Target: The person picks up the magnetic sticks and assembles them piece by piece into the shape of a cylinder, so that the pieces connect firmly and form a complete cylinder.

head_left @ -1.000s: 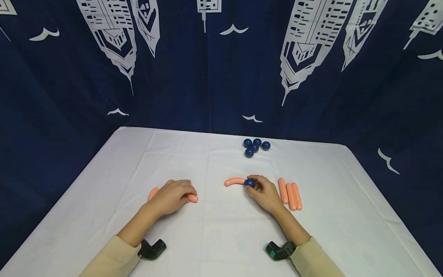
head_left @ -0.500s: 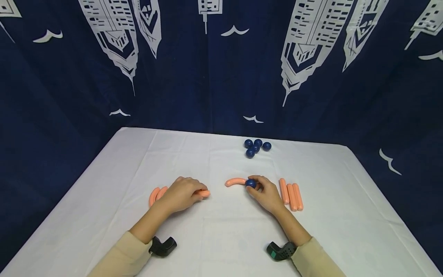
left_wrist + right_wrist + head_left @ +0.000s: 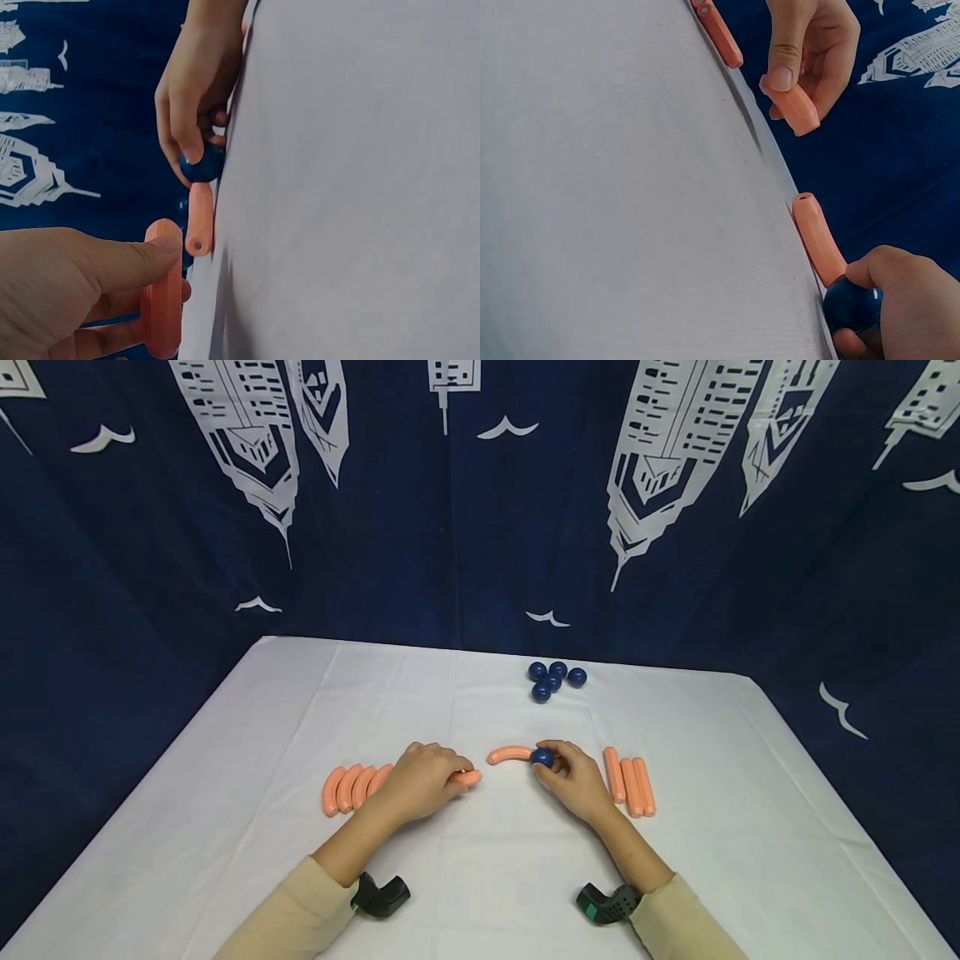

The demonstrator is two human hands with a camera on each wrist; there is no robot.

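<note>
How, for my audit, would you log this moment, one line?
left hand: holds orange rod | right hand: holds blue ball touching curved orange rod

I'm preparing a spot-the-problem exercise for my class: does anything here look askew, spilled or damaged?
Nothing looks spilled or damaged, including the held blue ball. Slightly askew: of three orange sticks at right, the leftmost stick lies farther from the person than its neighbours, breaking an even row.

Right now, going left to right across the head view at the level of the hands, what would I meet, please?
Row of curved orange pieces, left hand, held orange piece, single curved orange piece, blue ball, right hand, three straight orange pieces.
</note>
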